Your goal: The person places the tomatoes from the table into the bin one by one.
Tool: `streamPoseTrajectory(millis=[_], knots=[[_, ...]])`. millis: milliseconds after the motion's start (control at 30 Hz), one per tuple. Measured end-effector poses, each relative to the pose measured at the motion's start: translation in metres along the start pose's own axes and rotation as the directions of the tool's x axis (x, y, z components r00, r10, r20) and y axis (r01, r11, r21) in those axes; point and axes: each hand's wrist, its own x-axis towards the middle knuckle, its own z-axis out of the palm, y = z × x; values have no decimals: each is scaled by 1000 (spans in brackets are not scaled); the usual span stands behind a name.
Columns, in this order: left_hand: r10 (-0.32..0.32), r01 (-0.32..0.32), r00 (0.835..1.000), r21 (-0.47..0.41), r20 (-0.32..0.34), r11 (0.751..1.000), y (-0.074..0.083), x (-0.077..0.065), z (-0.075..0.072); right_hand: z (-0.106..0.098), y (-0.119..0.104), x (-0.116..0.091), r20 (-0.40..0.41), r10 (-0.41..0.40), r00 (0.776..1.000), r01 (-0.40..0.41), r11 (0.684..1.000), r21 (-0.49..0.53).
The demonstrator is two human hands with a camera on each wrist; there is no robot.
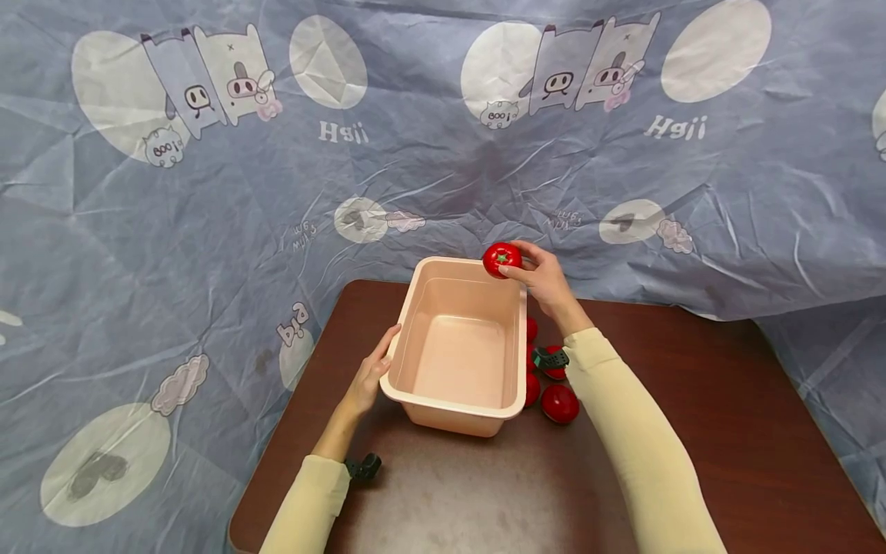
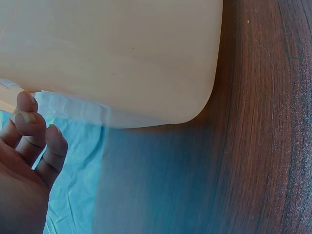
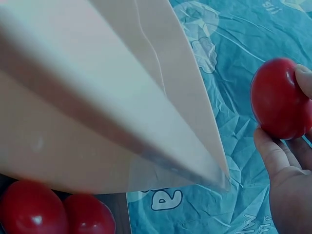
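While pinched in the right hand, red tomato: sits at the far right corner of the tub in the head view, green stem mark facing the camera; shows a gap from the tub in the right wrist view.
Hands: well apart, 1 on each side of the tub; right clamped on the tomato between thumb and fingers, left hand gripping the left rim.
Tub: pale peach, rectangular, open side up, bare floor showing; cannot tell whether the whole base touches the worktop.
Other tomatoes: at least 5, red, clustered just right of the tub, partly hidden by tub and wrist.
Worktop: dark reddish brown.
Printed sheet: hangs creased behind, blue-grey with cartoon pigs.
Sleeves: pale yellow, black straps at both wrists.
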Motion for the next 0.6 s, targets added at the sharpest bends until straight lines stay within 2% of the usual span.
streamPoseTrajectory(millis=[133,300,433,600], knots=[[20,-20,1000,4,-5,1000,-7,-1,0,3,0,1,10,1,1000,-1,1000,5],[16,-16,1000,13,-4,1000,-4,-1,-1,7,-1,1,31,3,1000,-3,1000,3],[6,-6,1000,9,9,1000,14,0,-1,10,1,1,32,13,999,-13,1000,-7],[-7,7,1000,6,23,1000,37,0,-1,11,5,1,30,37,999,-35,997,-75]])
